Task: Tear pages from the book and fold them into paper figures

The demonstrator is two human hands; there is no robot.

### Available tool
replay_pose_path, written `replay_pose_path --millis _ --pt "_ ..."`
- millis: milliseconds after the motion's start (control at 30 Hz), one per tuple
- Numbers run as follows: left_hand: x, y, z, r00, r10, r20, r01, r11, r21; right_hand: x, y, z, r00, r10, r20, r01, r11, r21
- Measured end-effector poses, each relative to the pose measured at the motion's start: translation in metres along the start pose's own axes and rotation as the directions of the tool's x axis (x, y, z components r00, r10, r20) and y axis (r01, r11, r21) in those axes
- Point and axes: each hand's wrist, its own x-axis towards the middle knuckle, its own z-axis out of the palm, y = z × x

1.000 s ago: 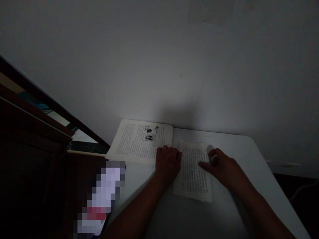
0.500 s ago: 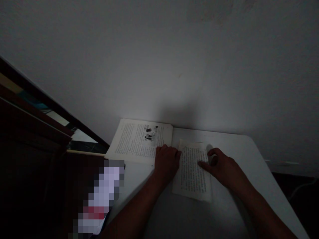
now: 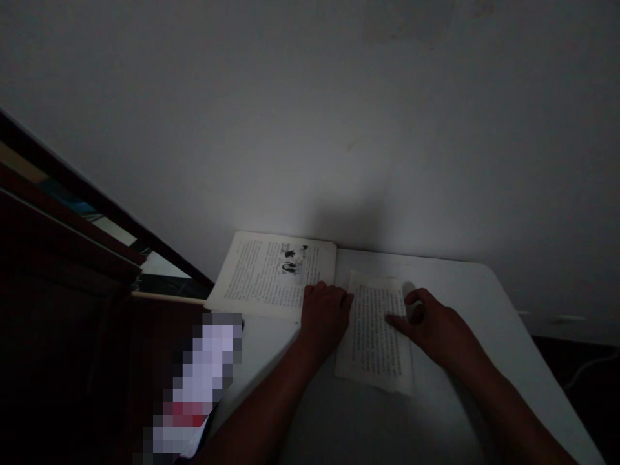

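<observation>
A loose printed sheet (image 3: 375,336) with rough edges lies flat on the white table (image 3: 450,290). My left hand (image 3: 327,316) rests at its left edge, fingers curled down and the thumb side touching the paper; the fingertips are mostly hidden. On the other side, my right hand (image 3: 429,323) has its thumb on the sheet and its bent index finger by the right edge, with a gap between them. Behind my left hand lies a larger book (image 3: 261,274), showing a page with text and a black-and-white picture.
A plain wall (image 3: 349,129) rises directly behind the table. To the left, a pixelated bright object (image 3: 201,374), looking like a phone, lies by the table edge over dark brown furniture (image 3: 111,349). At the far right, a pale cable (image 3: 588,365) runs through a dark area.
</observation>
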Motion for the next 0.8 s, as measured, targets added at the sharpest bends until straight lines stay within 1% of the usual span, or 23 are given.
replay_pose_path --millis 300,400,533,700,800 --pt "-0.0005 0.0010 0.0003 1.000 -0.009 0.004 0.009 1.000 0.021 -0.0006 -0.0017 -0.0001 1.000 0.001 -0.005 -0.001 1.000 -0.026" --pt "-0.0008 0.0011 0.0012 0.999 -0.034 -0.018 0.034 0.999 0.005 -0.0004 -0.0008 0.0012 1.000 0.000 -0.010 0.000 1.000 -0.026" --pt "-0.0008 0.0021 0.0014 0.998 -0.066 -0.020 0.066 0.998 0.007 0.0003 -0.0006 0.0013 1.000 0.000 -0.005 0.000 1.000 -0.024" --pt "-0.0011 0.0050 -0.0014 0.998 -0.051 -0.023 0.052 0.998 0.024 0.0005 -0.0010 0.0005 1.000 0.008 0.005 -0.007 1.000 -0.023" --pt "-0.0011 0.0064 -0.0031 0.999 -0.036 -0.007 0.036 0.998 0.050 0.0003 -0.0007 0.0009 1.000 0.016 0.007 -0.015 0.999 -0.039"
